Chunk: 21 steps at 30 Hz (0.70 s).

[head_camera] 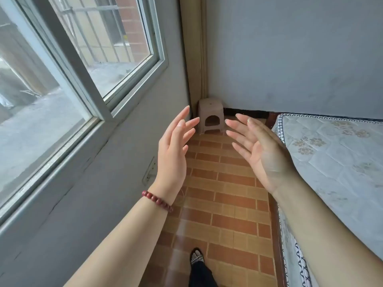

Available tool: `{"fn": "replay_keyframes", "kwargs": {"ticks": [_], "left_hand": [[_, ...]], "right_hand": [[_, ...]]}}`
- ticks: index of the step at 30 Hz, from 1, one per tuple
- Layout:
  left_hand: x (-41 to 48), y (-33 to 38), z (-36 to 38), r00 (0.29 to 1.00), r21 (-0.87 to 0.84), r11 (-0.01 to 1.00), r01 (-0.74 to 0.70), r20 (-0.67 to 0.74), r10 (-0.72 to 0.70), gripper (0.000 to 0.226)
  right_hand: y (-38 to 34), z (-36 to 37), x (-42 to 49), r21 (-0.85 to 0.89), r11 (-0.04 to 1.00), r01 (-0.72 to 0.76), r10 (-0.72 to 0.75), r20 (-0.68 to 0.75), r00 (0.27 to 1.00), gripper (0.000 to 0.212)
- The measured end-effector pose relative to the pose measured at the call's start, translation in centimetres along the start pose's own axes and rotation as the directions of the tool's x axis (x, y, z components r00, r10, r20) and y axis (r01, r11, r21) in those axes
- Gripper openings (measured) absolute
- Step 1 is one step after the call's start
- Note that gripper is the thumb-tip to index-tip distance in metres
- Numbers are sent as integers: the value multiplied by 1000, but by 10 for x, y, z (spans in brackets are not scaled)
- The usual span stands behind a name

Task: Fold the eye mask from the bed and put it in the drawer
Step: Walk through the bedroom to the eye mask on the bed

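My left hand (pixel 174 148) is raised in front of me with fingers spread and nothing in it; a red bead bracelet sits on its wrist. My right hand (pixel 259 150) is held up opposite it, palm turned inward, fingers apart and empty. The bed (pixel 335 154) with a bare quilted floral mattress runs along the right side. I see no eye mask and no drawer in this view.
A small beige plastic stool (pixel 211 116) stands in the far corner. A narrow strip of brick-pattern floor (pixel 226 204) lies between the bed and the left wall, which has a window (pixel 83 59) and a socket (pixel 150 170). My foot (pixel 196 256) shows below.
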<state>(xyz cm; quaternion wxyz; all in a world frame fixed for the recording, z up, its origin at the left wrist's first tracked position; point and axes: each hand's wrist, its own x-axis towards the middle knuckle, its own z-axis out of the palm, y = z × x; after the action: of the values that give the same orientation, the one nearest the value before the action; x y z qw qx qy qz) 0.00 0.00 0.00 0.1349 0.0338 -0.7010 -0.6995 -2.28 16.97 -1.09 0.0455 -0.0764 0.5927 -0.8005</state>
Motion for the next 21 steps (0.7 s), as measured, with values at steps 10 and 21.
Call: {"fn": "replay_keyframes", "kwargs": {"ticks": [10,21], "left_hand": [[141,-13,27,998,-30,1000,-8,61,10,34],[251,-36,32,993,16,1000,-13,114,11,31]], "right_hand": [[-3,-14,128,-1,1000,-3,3,-118,993,24],[18,-18,240,-2,999,-53,53,-96,994,35]]}}
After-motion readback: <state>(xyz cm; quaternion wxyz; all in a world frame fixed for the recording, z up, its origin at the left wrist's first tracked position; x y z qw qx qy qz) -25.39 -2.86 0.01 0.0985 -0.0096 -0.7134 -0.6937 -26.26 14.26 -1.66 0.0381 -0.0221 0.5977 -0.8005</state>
